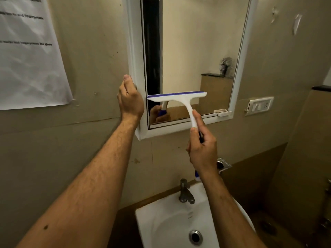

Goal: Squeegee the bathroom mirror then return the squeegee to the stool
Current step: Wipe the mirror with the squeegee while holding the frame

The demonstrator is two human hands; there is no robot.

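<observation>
both hands are engaged: the squeegee (179, 99) is gripped by the right hand (202, 147), its blade low on the mirror (193, 51); the frame is clasped by the left hand (129, 99). wiping seems underway; the stool is unseen.

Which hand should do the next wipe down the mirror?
The right hand. It already grips the squeegee by its handle, blade against the lower mirror. The left hand is holding the mirror frame's left edge.
</observation>
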